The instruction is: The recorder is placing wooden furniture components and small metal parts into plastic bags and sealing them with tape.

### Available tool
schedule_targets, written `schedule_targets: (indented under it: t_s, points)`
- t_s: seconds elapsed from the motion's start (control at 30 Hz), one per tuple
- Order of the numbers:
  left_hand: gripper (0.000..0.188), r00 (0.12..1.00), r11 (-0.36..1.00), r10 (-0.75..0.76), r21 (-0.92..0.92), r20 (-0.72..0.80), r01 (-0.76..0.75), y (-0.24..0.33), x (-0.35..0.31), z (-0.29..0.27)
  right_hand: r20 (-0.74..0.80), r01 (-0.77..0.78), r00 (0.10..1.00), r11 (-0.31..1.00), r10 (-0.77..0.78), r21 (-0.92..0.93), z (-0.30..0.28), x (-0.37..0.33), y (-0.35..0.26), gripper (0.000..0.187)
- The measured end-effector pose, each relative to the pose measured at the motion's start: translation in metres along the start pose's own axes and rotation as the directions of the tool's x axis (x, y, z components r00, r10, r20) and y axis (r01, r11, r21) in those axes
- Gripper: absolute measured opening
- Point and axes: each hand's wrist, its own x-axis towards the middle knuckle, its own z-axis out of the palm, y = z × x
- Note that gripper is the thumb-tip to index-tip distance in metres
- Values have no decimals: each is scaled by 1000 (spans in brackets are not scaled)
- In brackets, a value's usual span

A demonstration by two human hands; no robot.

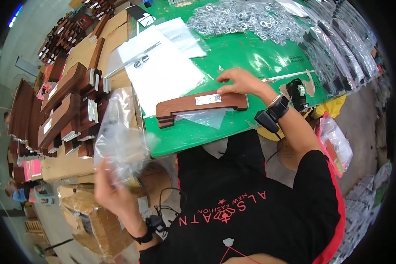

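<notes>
A brown wooden part [185,104] with a stepped underside and a white label [208,100] lies before me on the green tabletop [259,61]. My right hand [242,82] rests at its far edge near the label, thumb against the wood and fingers loosely curved and apart. Under the part, a piece of clear plastic [204,118] sticks out toward me. Off the table's left side, my left hand [112,187] grips a clear plastic bag [119,136], both smeared by motion. White sheets [163,66] with two small dark rings [141,61] lie beyond the wooden part.
Stacks of similar brown parts [64,101] stand on cardboard at the left. A heap of metal rings [251,20] covers the far tabletop, with bagged items [339,48] at far right. A black tape dispenser [298,94] sits beside my right wrist. A taped carton [94,220] stands lower left.
</notes>
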Motion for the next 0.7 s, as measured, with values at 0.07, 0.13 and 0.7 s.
schedule_targets:
  t_s: [0.07, 0.13, 0.7]
  points:
    - [23, 924, 977, 6, 196, 381, -88, 14, -14, 8, 152, -14, 988, 1000, 17, -21, 3, 1, -2, 66]
    - [20, 791, 976, 73, 121, 608, -183, 18, -25, 25, 199, 15, 980, 999, -6, -46, 5, 5, -7, 69]
    - [39, 406, 275, -104, -366, 908, 889, 56, -35, 215, 114, 273, 960, 947, -257, -167, 15, -8, -33, 50]
